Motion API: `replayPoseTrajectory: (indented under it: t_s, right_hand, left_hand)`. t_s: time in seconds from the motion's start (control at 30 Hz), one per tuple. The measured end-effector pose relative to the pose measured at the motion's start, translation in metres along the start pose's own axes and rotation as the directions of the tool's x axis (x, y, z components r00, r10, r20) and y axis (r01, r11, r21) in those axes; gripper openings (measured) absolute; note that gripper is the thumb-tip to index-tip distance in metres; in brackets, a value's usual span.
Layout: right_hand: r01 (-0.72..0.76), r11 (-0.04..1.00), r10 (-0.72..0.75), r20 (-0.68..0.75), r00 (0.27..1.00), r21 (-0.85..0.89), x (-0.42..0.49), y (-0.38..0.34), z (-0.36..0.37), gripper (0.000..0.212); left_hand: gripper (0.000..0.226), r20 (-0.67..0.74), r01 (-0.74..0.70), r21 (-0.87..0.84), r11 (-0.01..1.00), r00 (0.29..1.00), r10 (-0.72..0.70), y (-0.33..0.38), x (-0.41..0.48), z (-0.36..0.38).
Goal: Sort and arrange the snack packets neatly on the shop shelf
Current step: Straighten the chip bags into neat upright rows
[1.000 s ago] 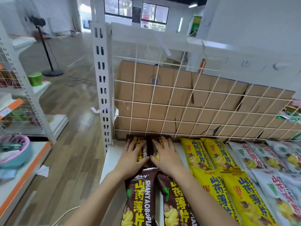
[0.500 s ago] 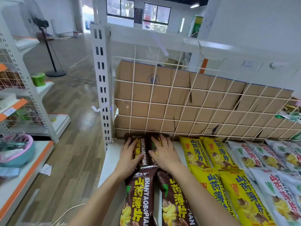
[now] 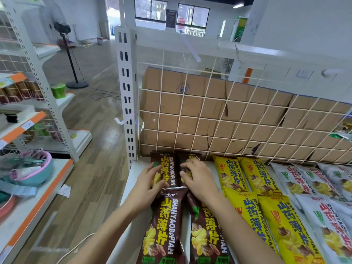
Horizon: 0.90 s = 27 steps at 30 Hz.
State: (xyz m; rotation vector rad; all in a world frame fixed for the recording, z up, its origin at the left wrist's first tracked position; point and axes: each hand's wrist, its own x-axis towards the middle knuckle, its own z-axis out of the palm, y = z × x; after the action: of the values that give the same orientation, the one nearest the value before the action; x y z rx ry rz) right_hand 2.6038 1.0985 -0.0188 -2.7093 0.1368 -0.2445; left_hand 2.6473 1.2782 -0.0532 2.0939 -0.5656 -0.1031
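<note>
- Head view, lower centre: left hand [image 3: 150, 181] and right hand [image 3: 199, 178] each grasp a rear dark-brown foil snack packet [image 3: 168, 167].
- Push both flush to the white wire grid [image 3: 192, 130], edges parallel.

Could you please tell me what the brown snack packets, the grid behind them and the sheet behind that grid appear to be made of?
The brown snack packets look like glossy plastic film, judging by the sheen and crimped ends. The grid seems to be white-coated metal wire: thin, straight, evenly crossed. The sheet looks like matte brown cardboard, with creases and torn edges.
</note>
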Motion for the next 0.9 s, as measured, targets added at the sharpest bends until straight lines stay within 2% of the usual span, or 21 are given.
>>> replayPoseTrajectory:
  t_s: [0.07, 0.17, 0.27, 0.33, 0.47, 0.57, 0.67, 0.9]
  right_hand:
    - [0.072, 0.997, -0.073, 0.039, 0.997, 0.021, -0.007, -0.007, -0.006, 0.024]
    - [0.189, 0.982, -0.183, 0.230, 0.956, -0.004, -0.011, -0.018, -0.010, 0.025]
    - [0.208, 0.978, -0.193, 0.328, 0.925, -0.011, -0.008, -0.022, -0.006, 0.025]
    - [0.154, 0.988, -0.146, 0.339, 0.929, 0.002, -0.005, -0.021, -0.003, 0.026]
    - [0.116, 0.993, -0.108, 0.372, 0.922, 0.000, -0.001, -0.022, -0.001, 0.023]
    - [0.103, 0.995, -0.095, 0.396, 0.913, 0.001, 0.002, -0.026, 0.000, 0.019]
    - [0.081, 0.996, -0.093, 0.349, 0.933, 0.049, 0.003, -0.028, 0.003, 0.016]
    - [0.058, 0.997, -0.068, 0.308, 0.949, 0.041, 0.005, -0.035, 0.005, 0.018]
  left_hand:
    - [0.055, 0.010, -0.069, 0.031, 0.997, 0.998, 0.069, 0.008, -0.023, -0.004]
    - [0.065, 0.074, -0.149, 0.056, 0.987, 0.987, 0.145, 0.016, -0.059, 0.000]
    - [0.078, 0.121, -0.235, 0.228, 0.945, 0.970, 0.212, 0.016, -0.080, 0.013]
    - [0.084, 0.137, -0.250, 0.325, 0.912, 0.967, 0.216, 0.016, -0.087, 0.020]
    - [0.076, 0.171, -0.268, 0.432, 0.861, 0.962, 0.214, 0.016, -0.095, 0.028]
    - [0.078, 0.202, -0.350, 0.546, 0.761, 0.937, 0.286, 0.016, -0.098, 0.032]
    - [0.086, 0.253, -0.409, 0.628, 0.662, 0.912, 0.323, 0.019, -0.100, 0.033]
    - [0.090, 0.242, -0.377, 0.644, 0.666, 0.926, 0.289, 0.017, -0.104, 0.037]
